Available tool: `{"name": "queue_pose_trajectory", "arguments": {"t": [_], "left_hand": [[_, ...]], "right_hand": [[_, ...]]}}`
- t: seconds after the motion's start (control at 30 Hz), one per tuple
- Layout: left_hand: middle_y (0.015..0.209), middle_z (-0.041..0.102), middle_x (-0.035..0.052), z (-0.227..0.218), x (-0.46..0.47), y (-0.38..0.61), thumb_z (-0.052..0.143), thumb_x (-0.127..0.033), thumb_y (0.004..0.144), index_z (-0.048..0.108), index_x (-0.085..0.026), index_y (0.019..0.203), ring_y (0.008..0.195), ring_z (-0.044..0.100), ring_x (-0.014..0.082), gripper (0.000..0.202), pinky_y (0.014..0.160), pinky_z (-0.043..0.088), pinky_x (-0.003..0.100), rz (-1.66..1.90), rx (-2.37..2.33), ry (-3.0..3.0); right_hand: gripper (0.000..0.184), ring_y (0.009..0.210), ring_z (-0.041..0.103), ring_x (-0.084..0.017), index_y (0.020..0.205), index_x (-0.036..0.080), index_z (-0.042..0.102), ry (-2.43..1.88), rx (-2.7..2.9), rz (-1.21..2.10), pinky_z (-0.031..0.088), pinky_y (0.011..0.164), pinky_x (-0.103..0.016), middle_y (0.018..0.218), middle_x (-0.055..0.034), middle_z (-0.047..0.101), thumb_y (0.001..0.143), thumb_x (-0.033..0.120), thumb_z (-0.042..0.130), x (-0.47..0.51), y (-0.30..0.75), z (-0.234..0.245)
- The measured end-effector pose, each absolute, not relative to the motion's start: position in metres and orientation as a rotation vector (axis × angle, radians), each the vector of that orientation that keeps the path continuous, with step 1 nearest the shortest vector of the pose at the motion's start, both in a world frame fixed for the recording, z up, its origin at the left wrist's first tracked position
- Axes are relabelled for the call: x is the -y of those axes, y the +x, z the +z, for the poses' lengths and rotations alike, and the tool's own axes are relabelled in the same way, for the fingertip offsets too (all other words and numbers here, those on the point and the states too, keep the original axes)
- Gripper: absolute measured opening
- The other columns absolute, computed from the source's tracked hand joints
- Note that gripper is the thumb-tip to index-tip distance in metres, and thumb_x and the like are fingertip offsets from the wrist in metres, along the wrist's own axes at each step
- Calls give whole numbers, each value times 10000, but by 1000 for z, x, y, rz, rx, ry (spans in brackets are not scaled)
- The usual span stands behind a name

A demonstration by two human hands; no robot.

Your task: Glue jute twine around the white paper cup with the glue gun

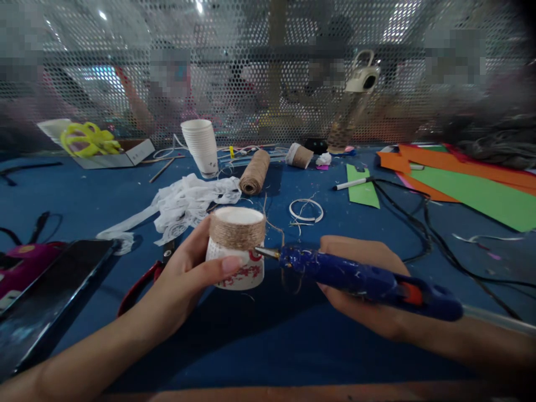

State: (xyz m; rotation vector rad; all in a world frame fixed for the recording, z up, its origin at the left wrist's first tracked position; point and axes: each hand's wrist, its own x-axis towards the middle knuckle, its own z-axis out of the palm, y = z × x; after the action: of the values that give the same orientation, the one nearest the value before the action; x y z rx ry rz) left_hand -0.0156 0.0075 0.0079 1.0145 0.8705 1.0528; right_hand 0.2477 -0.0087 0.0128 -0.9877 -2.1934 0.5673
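Note:
My left hand [190, 271] grips a white paper cup [251, 276] with a red printed pattern. Jute twine [237, 230] is wound around the cup's upper part, and a loose strand trails off to the right. A blue hot glue gun [347, 273] lies in my right hand [364, 251], fingers wrapped round it. Its metal nozzle meets or nearly meets the cup just below the twine; I cannot tell if they touch. A clear glue stick [498, 319] sticks out of the gun's rear end. Red-handled scissors [140, 287] are partly hidden behind my left wrist.
White lace ribbon [184, 204] lies behind the cup, near a burlap roll [255, 172] and stacked paper cups [200, 148]. A phone [54, 290] rests at left. Coloured sheets [473, 184] and a black cable [444, 240] are at right. A perforated metal screen [251, 72] rises behind.

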Motion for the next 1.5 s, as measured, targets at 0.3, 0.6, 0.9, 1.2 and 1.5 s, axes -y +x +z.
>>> {"name": "queue_pose_trajectory", "arguments": {"t": [0.3, 0.6, 0.9, 1.2, 1.5], "left_hand": [[1105, 834, -31, 7, -9, -14, 934, -308, 672, 801, -337, 1116, 973, 739, 190, 464, 793, 608, 208, 1067, -887, 1040], [1136, 820, -20, 5, -7, -17, 882, -265, 747, 770, -319, 1160, 1017, 714, 209, 432, 824, 581, 234, 1069, -901, 1066], [1191, 808, 10, 8, -8, -16, 910, -286, 711, 767, -304, 1158, 983, 712, 207, 470, 823, 569, 238, 1079, -925, 1030], [1188, 813, 1, 9, -7, -15, 913, -299, 710, 767, -310, 1176, 1003, 704, 205, 488, 838, 566, 234, 1096, -899, 1026], [1151, 818, 10, 9, -6, -14, 897, -281, 727, 772, -295, 1140, 988, 708, 219, 432, 823, 557, 244, 1086, -909, 1055]], "right_hand": [[223, 531, 457, -85, 715, 220, 469, -986, 2190, 576, 320, 476, -238, 642, 54, 529, 834, 92, 608, 10, 247, 14], [234, 520, 433, -88, 701, 221, 434, -1044, 2196, 559, 304, 486, -248, 632, 54, 495, 839, 107, 585, 12, 246, 15], [256, 528, 433, -90, 686, 222, 415, -1066, 2191, 569, 307, 489, -244, 631, 52, 478, 826, 90, 583, 11, 247, 13], [261, 499, 391, -82, 692, 225, 406, -1088, 2223, 506, 269, 465, -250, 618, 63, 473, 820, 84, 584, 11, 247, 14], [235, 518, 434, -94, 696, 227, 420, -1068, 2223, 542, 301, 480, -250, 629, 49, 497, 832, 109, 573, 12, 246, 15]]}}
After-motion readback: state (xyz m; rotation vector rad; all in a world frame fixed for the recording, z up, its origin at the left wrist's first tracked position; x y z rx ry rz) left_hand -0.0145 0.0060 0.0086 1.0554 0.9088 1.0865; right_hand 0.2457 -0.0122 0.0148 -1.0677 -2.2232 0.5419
